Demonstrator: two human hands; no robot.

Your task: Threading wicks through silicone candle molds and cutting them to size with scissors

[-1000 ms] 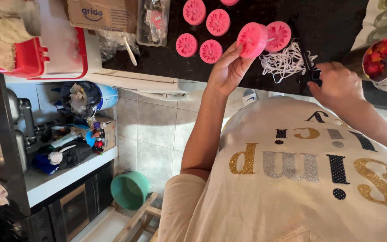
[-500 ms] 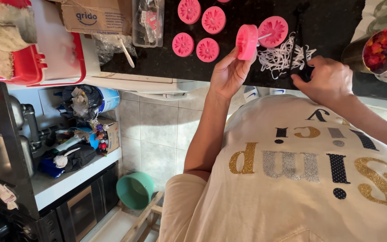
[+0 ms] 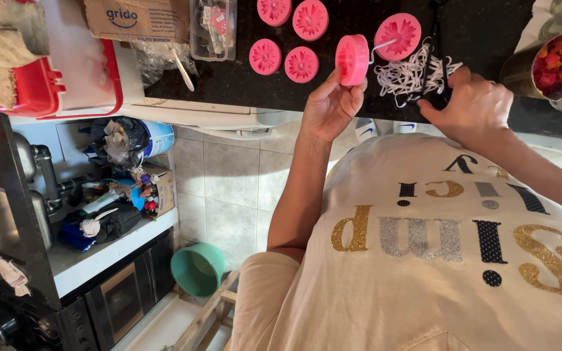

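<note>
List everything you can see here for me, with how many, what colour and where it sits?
pink flower-patterned discs: five lying on the black counter, one more held in the left hand
white string pieces: a loose pile, on the counter by the right hand
cardboard box: one, brown, counter's far edge
clear plastic container: one, beside the box
red and white cooler: one, left of the counter
cup of red and orange bits: one, at the right edge
green bowl: one, on the floor
shelf clutter: mixed colours, on a white shelf at left
left hand: holds a pink disc on edge
right hand: on a dark tool, kind unclear, at the string
</note>
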